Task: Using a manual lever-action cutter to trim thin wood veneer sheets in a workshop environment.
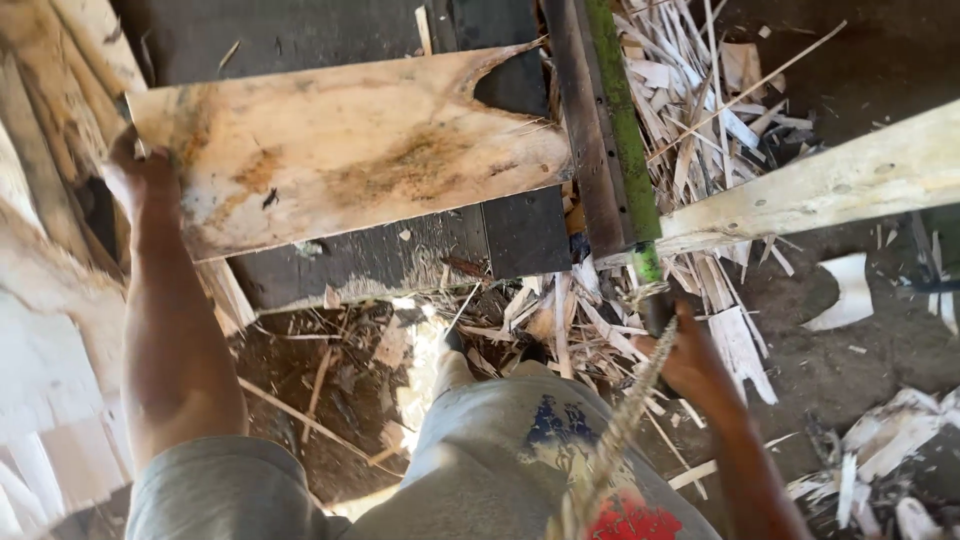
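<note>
My left hand (pixel 138 172) grips the left end of a thin, pale wood veneer sheet (pixel 350 150), stained brown and torn at its upper right corner. The sheet lies across a dark machine bed (pixel 400 255). My right hand (pixel 690 358) is closed around the lower end of a long green and dark lever (pixel 625 150) that runs up to the top of the view. A frayed rope (pixel 615 440) hangs from the lever's lower end, down past my grey shorts (pixel 500 470).
A pale plank (pixel 830 185) slants in from the right to the lever. Heaps of wood strips and offcuts (pixel 700 100) cover the dirt floor (pixel 850 350) around the machine. Stacked veneer sheets (pixel 50 380) stand at the left.
</note>
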